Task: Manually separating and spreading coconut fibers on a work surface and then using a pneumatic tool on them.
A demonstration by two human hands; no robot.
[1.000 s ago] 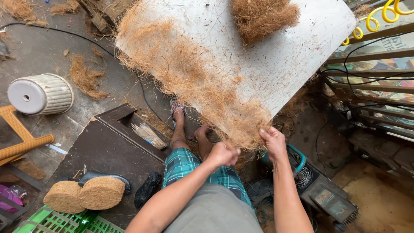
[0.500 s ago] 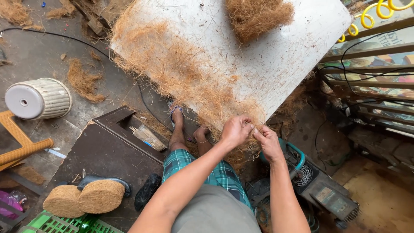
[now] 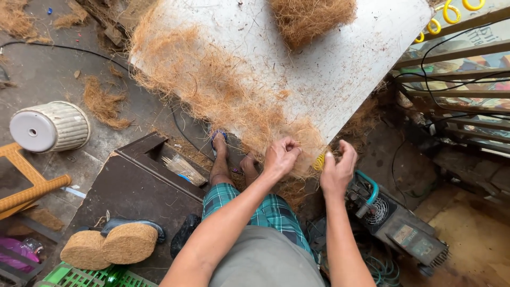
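Twisting fibre at the counter (image 3: 366, 58) edge: left hand (image 3: 280, 155) grip closed on the coir fibre mat (image 3: 223, 90), right hand (image 3: 337, 171) pinching a yellow piece (image 3: 319, 161) just beside it. Next likely draws more strands. Green crate (image 3: 69, 276) far left, contents unclear.

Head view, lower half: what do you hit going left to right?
Fibre discs → dark board → left hand → right hand → machine.
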